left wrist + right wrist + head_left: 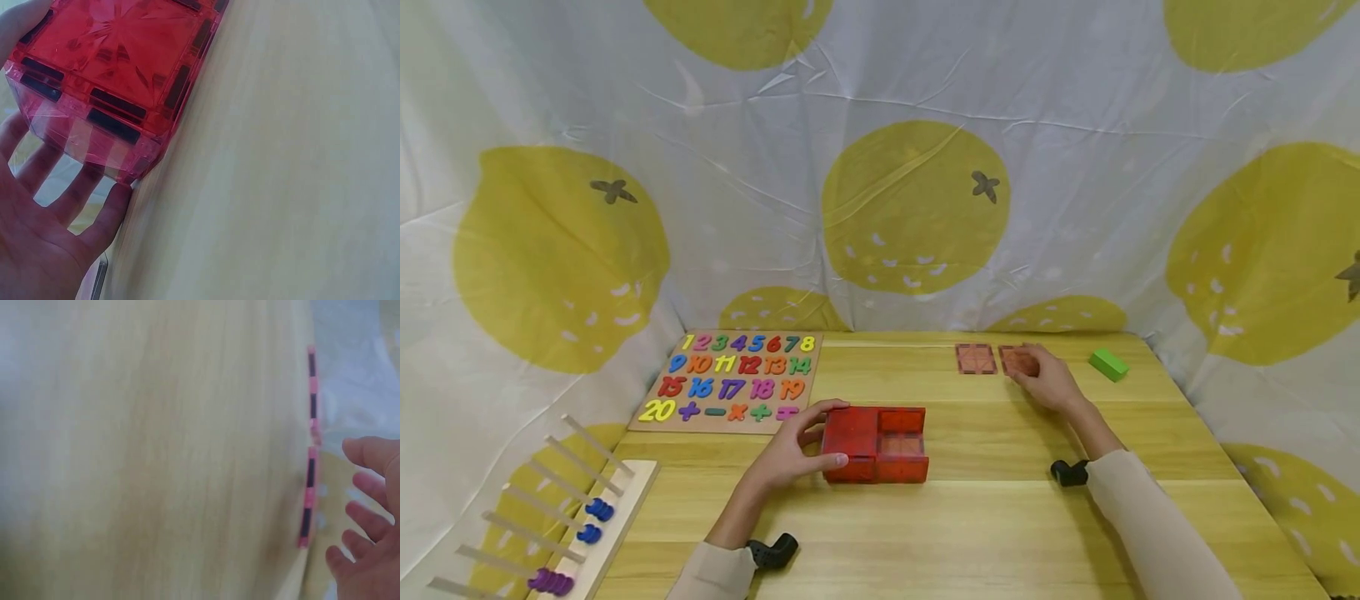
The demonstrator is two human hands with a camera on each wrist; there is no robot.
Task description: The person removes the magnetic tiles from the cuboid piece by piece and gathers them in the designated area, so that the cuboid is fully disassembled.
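Below centre, your left hand (788, 451) grips the red box (851, 432); right of centre, your right hand (1051, 385), fingers loosely parted, reaches the right tile (1011, 360). Fetching seems in hand; next probably needs an edge pinch.

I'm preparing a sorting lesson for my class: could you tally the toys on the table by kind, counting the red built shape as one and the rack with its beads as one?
Number board: 1
Bead rack: 1
Red built shape: 1
Separate square tiles: 2
Green block: 1
Total: 6
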